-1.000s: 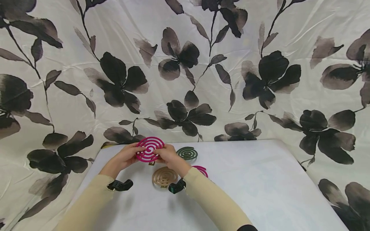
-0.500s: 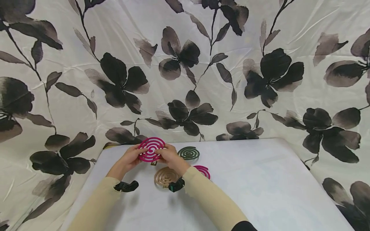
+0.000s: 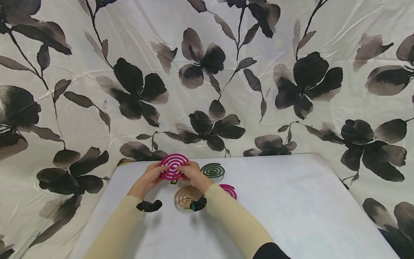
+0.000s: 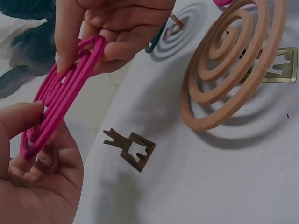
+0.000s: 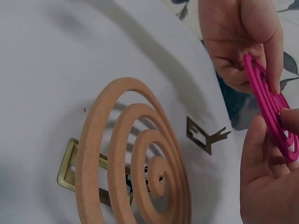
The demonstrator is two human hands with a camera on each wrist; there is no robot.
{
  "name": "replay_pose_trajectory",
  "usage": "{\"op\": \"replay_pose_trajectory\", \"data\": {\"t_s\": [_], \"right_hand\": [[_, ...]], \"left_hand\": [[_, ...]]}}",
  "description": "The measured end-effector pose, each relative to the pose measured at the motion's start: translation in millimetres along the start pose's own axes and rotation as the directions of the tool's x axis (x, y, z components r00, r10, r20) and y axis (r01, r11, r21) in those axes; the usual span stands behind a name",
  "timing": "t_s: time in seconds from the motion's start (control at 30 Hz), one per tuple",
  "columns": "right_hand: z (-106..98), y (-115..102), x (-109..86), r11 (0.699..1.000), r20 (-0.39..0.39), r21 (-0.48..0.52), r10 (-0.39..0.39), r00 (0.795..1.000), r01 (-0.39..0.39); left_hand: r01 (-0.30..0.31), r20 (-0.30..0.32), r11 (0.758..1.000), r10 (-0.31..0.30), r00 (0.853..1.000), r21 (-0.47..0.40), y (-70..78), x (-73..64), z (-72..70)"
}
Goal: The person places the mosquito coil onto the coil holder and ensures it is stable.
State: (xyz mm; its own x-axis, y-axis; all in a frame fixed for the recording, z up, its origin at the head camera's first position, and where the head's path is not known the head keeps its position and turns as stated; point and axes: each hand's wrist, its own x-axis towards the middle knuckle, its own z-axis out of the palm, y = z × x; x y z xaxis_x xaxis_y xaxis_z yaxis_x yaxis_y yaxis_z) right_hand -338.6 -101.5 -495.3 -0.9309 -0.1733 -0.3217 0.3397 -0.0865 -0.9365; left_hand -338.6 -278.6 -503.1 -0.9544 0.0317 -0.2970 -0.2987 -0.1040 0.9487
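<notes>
Both hands hold a bright pink mosquito coil [image 3: 174, 175] tilted above the table. My left hand [image 3: 152, 177] grips its left edge, thumb on the near face and fingers behind. On the opposite edge, my right hand [image 3: 196, 175] pinches it with the thumb over the spiral. A small forked metal coil stand [image 4: 138, 151] lies on the table below the pink coil. Close by, a tan mosquito coil [image 5: 88, 154] sits raised on its own metal stand [image 5: 67, 170]; in the head view the right wrist partly covers it.
Behind the right hand a green mosquito coil [image 3: 207, 169] stands above the white table [image 3: 291, 201]. A second pink coil [image 3: 230, 190] is half hidden by the right sleeve. Floral cloth [image 3: 207, 79] hangs along the table's back edge.
Both hands and the held pink coil have shifted slightly right in the head view, along with a small drift of the whole scene. The grip looks the same.
</notes>
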Motion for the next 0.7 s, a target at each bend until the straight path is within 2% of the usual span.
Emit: {"op": "replay_pose_trajectory", "data": {"t_s": [0.2, 0.47, 0.7], "right_hand": [[1.4, 4.4, 5.0, 1.0, -0.027, -0.03, 0.003, 1.0, -0.004], [5.4, 6.0, 10.6, 0.999, -0.055, -0.049, 0.016, 0.998, -0.019], [10.1, 14.2, 15.8, 0.998, -0.085, -0.059, 0.002, 0.996, -0.007]], "left_hand": [[0.015, -0.045, 1.0, -0.015, 0.999, 0.01, -9.7, 7.9, 0.9], [0.01, -0.096, 1.0, -0.011, 0.995, -0.01, -14.7, 10.8, 2.1], [0.025, -0.108, 1.0, -0.026, 0.994, -0.01, -20.0, 12.0, 1.6]]}}
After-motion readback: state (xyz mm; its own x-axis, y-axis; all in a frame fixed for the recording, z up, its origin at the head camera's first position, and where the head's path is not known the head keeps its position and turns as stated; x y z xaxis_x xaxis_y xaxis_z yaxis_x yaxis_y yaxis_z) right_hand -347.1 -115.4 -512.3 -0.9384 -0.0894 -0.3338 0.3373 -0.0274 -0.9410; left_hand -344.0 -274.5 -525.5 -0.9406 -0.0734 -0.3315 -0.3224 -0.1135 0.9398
